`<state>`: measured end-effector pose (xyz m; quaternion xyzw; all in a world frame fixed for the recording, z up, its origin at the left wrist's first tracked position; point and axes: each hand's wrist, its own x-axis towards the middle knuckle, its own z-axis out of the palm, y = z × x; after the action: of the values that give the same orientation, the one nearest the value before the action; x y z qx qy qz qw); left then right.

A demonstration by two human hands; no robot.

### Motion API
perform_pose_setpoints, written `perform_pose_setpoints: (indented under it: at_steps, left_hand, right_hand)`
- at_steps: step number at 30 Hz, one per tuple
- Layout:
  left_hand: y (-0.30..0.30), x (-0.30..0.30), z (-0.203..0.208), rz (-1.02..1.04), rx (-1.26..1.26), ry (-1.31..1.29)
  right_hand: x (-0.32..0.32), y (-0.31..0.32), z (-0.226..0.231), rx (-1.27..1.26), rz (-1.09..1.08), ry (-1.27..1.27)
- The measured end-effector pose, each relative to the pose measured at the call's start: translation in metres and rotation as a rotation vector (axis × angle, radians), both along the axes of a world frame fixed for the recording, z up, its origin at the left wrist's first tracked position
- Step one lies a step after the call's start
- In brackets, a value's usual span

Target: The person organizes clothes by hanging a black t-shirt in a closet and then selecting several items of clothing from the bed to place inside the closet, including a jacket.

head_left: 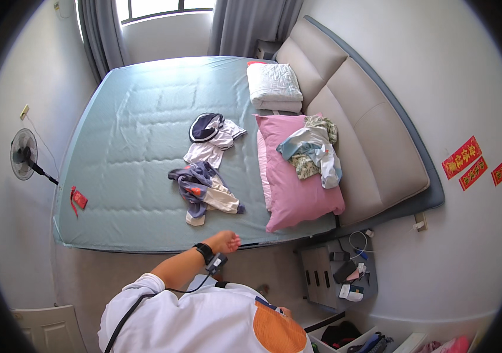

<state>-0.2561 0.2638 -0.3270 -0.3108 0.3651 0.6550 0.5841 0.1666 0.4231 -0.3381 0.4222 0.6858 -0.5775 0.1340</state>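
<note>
Head view: left hand (225, 241) reaches over the bed (133, 135) edge, fingers loosely together, empty.
Right hand: out of sight.
Nearest clothes (204, 191): crumpled blue-grey and cream heap.

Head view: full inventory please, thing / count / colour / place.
bed: 1, pale teal sheet, centre
headboard: 1, beige padded, right of bed
white pillow: 1, white, at the head of the bed, far side
pink pillow: 1, pink, at the head of the bed, near side
clothes on pink pillow: 1 heap, pale blue and floral
clothes on sheet: 2 heaps, white, navy, grey
red pouch: 1, red, left edge of bed
fan: 1, dark, left wall
curtains: 2, grey, by window
bedside table: 1, grey, cluttered, right of bed
red wall strips: 3, red, right wall
left hand: 1, dark wristband, at near bed edge, holds nothing
right hand: not in view
</note>
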Motion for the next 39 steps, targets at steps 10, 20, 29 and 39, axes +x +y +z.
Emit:
perform_pose_setpoints:
  at_steps: [10, 20, 29, 39]
  left_hand:
    - [0.056, 0.101, -0.032, -0.269, 0.008, 0.140]
    - [0.374, 0.311, -0.058, -0.983, 0.217, 0.186]
    - [0.582, 0.517, 0.012, -1.199, 0.226, 0.287]
    - [0.667, 0.618, 0.101, -1.748, 0.635, 0.517]
  right_hand:
    - [0.092, 0.067, -0.121, -0.488, -0.501, 0.064]
    - [0.333, 0.243, 0.065, 0.139, -0.965, 0.112]
    - [0.511, 0.289, 0.429, 1.794, -1.245, -0.352]
    - [0.593, 0.261, 0.624, 1.697, -1.723, -1.727]
